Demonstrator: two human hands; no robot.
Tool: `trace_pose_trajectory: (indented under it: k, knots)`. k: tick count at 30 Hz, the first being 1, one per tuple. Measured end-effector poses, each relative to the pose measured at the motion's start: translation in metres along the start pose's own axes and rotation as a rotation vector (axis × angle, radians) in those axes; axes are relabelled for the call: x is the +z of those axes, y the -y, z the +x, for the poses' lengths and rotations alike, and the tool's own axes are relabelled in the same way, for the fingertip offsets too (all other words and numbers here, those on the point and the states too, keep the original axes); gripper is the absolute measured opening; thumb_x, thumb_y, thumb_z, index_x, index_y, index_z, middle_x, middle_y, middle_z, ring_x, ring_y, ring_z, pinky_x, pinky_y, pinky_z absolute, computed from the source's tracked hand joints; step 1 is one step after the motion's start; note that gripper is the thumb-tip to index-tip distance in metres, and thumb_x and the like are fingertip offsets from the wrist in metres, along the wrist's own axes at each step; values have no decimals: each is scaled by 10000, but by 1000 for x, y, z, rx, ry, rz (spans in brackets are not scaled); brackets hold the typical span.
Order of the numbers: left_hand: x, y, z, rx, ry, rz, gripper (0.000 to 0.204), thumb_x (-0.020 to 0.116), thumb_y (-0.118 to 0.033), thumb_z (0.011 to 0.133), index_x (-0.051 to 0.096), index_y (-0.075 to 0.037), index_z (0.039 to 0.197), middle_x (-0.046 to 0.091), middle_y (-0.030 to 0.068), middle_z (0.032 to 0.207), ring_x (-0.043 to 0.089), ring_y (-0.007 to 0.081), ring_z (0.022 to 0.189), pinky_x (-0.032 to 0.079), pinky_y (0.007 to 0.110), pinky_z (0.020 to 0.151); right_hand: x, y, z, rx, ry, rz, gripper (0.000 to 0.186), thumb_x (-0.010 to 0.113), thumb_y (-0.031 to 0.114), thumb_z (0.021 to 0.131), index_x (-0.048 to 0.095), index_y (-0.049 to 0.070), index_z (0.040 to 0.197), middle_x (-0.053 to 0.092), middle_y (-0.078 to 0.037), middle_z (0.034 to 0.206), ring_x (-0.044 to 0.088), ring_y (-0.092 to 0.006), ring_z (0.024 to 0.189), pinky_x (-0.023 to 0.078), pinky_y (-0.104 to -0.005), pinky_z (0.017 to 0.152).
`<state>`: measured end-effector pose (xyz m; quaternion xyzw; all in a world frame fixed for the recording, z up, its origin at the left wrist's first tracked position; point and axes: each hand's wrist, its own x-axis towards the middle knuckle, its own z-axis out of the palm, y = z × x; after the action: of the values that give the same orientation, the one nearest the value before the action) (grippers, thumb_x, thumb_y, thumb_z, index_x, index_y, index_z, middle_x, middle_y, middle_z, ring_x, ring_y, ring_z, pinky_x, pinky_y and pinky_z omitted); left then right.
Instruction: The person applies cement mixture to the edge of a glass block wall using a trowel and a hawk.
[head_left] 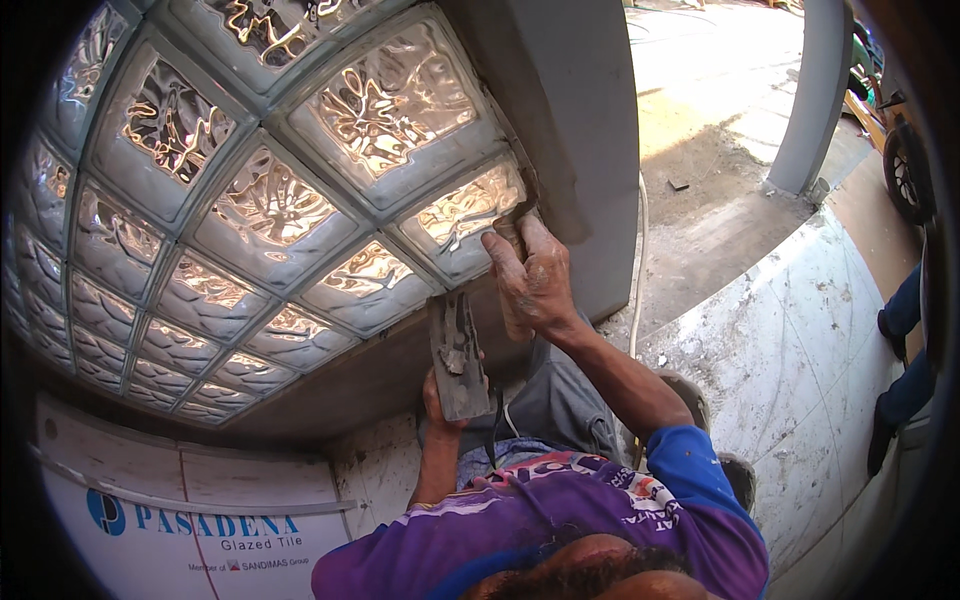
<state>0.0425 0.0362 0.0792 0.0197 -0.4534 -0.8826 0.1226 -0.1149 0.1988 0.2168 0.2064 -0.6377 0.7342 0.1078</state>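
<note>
My right hand (537,275), dusted with mortar, is closed around a small trowel (511,232). Its dark tip, partly hidden by my fingers, lies against the edge where the glass block panel (395,105) meets the grey plastered wall (585,110). Lower and to the left, my left hand (440,402) grips a flat rectangular plastering float (459,360) from beneath. Lumps of grey mortar (458,358) sit on the float's upper face. Most of the left fingers are hidden behind it. Grey joints run between the wavy clear blocks.
A pale cable (640,260) runs down beside the wall's end. Beyond it are a dusty floor (705,200), a grey post (812,100) and a white dirty board (770,360). A wheel (905,172) and another person's legs (902,330) are at the right. A printed white panel (250,480) stands lower left.
</note>
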Motion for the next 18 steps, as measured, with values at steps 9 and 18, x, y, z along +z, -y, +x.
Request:
trace_pose_trajectory:
  k: [9,18]
  knots:
    - [10,6,4,-77,49,-172,545,431,-416,925,478,-3,1277,610,190,1137,654,258,930,567,395,786,-20,-6,-22,116,72,-60,196,606,154,900,558,-35,889,606,-107,725,596,-138,603,480,-311,550]
    - [-1,10,9,-190,-27,-176,481,433,-367,930,482,-55,1293,584,191,1170,614,287,1008,532,457,673,-19,13,-9,-77,63,-117,217,615,159,892,533,-33,831,589,-112,697,586,-146,577,457,-307,515]
